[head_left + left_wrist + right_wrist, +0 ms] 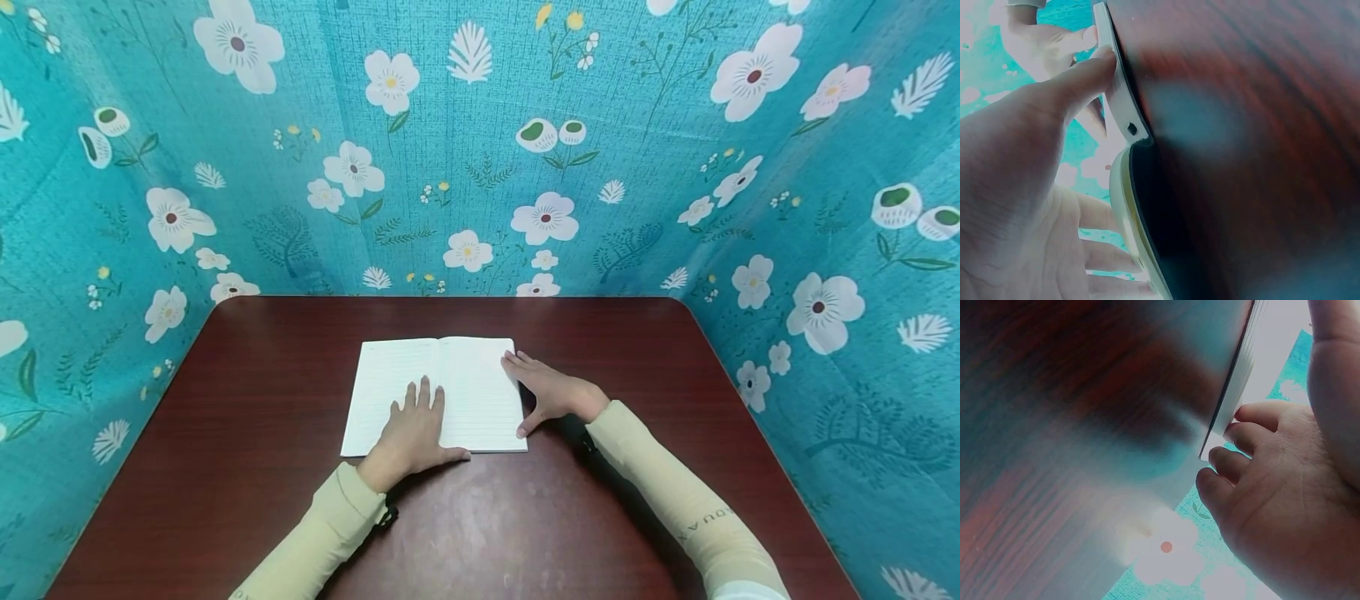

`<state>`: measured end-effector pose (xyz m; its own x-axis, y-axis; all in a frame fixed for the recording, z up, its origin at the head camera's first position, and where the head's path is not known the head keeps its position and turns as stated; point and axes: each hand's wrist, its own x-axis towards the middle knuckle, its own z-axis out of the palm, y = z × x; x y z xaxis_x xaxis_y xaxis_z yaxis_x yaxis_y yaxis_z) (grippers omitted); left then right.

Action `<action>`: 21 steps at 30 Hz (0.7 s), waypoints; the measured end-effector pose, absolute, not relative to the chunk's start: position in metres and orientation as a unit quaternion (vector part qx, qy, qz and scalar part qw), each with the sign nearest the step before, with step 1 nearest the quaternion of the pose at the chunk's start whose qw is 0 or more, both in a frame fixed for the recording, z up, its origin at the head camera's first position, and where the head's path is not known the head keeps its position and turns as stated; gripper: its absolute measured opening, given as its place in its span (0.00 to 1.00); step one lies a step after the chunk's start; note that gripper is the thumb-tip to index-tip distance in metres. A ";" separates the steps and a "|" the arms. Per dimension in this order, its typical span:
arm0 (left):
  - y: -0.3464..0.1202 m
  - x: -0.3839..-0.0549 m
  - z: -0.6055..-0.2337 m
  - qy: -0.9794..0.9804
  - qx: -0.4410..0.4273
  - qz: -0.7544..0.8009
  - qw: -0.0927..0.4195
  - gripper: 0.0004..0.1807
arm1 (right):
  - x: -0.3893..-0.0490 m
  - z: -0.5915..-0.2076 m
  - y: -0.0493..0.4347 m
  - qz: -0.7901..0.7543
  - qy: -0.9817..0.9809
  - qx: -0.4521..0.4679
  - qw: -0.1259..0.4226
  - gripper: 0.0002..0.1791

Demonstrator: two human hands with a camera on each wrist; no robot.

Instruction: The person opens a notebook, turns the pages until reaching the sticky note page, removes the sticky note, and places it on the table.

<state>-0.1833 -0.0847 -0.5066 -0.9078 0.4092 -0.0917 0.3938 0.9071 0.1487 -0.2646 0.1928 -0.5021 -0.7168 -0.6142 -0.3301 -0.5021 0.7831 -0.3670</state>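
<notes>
An open notebook [480, 392] with lined white pages lies flat on the dark red-brown table [600, 517]. My left hand [412, 433] rests across its left page, fingers spread toward the fold and the thumb at the near edge. In the left wrist view, that thumb [1094, 72] touches the notebook's page edge [1125, 103]. At the right side my right hand [551, 392] has its fingertips on the right page's outer edge and its thumb near the lower right corner. The right wrist view shows bent fingers [1229, 465] right at the notebook's edge [1232, 387].
Blue-green curtains [450, 167] with white flowers hang behind the table and along both sides. Each forearm wears a pale sleeve [667, 483], with a dark band [387, 517] under the left wrist. The table's far edge runs close to the curtain.
</notes>
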 end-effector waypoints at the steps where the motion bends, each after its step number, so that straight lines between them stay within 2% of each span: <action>1: -0.085 -0.183 -0.506 0.974 0.206 0.067 0.063 0.65 | -0.264 -0.502 0.193 -0.126 0.918 -0.305 0.222 0.74; 10: -0.087 -0.184 -0.504 0.972 0.202 0.087 0.083 0.63 | -0.264 -0.503 0.194 -0.125 0.918 -0.301 0.225 0.74; 21: -0.089 -0.185 -0.502 0.970 0.214 0.087 0.082 0.60 | -0.262 -0.500 0.193 -0.134 0.916 -0.304 0.226 0.74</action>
